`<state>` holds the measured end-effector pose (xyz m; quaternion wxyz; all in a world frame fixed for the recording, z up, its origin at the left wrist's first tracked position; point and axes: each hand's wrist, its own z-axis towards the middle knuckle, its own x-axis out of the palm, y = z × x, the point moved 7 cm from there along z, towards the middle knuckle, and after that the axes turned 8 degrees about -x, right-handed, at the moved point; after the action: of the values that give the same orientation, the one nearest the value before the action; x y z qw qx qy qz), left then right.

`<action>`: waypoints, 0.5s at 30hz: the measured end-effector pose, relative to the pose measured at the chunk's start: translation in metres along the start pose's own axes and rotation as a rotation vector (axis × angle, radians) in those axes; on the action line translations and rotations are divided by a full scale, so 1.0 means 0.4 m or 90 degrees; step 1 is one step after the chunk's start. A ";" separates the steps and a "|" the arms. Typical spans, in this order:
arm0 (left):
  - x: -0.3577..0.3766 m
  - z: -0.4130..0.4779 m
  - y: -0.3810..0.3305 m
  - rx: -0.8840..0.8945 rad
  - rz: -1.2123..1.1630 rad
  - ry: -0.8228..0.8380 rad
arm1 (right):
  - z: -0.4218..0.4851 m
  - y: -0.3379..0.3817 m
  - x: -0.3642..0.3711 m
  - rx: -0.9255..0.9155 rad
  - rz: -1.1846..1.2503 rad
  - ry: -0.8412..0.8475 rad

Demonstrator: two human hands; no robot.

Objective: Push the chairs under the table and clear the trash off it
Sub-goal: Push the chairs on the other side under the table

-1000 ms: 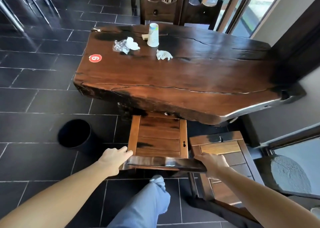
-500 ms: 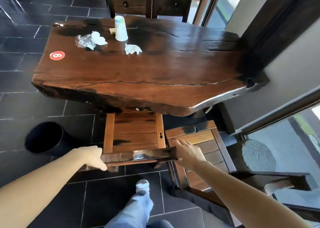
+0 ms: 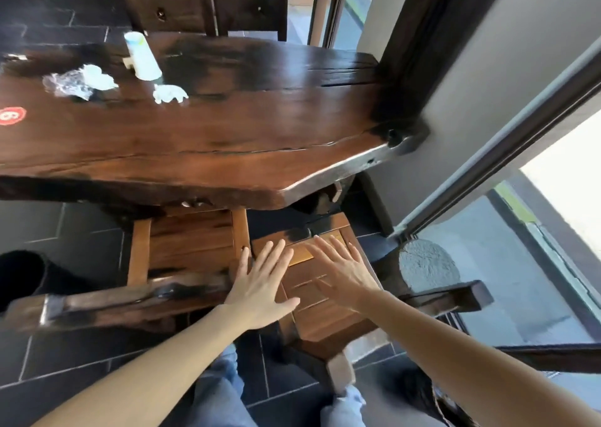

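Observation:
A heavy dark wooden table (image 3: 227,140) fills the upper middle. On its far left lie a white paper cup (image 3: 142,56) upside down, a crumpled clear wrapper with a napkin (image 3: 78,81) and a crumpled tissue (image 3: 169,93). One wooden chair (image 3: 185,248) stands partly under the table's near edge. A second wooden chair (image 3: 325,316) stands to its right, turned and mostly out from the table. My left hand (image 3: 260,285) and my right hand (image 3: 341,272) hover open, fingers spread, over the second chair's seat, holding nothing.
A black round bin (image 3: 19,277) stands on the dark tiled floor at the left. Two more chairs (image 3: 201,7) stand behind the table. A wall and a glass door frame (image 3: 487,153) close off the right side. My legs are at the bottom.
Both hands have let go of the first chair's backrest and moved right, over the second chair's seat. The view has swung to the right.

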<state>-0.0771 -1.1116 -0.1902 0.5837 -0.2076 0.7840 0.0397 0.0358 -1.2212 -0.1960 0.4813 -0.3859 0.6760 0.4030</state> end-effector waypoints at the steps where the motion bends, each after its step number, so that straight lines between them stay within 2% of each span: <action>1: 0.006 0.004 -0.049 -0.009 -0.013 -0.004 | -0.034 -0.034 -0.002 -0.010 -0.010 0.001; 5: 0.078 -0.004 -0.264 -0.048 -0.058 0.088 | -0.184 -0.194 0.002 -0.038 -0.017 0.046; 9: 0.160 -0.046 -0.453 -0.032 -0.004 0.146 | -0.324 -0.375 0.020 -0.040 -0.064 0.144; 15: 0.289 -0.133 -0.489 -0.156 0.164 0.230 | -0.446 -0.571 0.060 0.019 -0.080 0.221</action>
<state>-0.0790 -1.3384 -0.2458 0.3946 -0.1792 0.8849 0.1706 0.1773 -1.4742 -0.2209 0.3873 -0.4841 0.7294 0.2893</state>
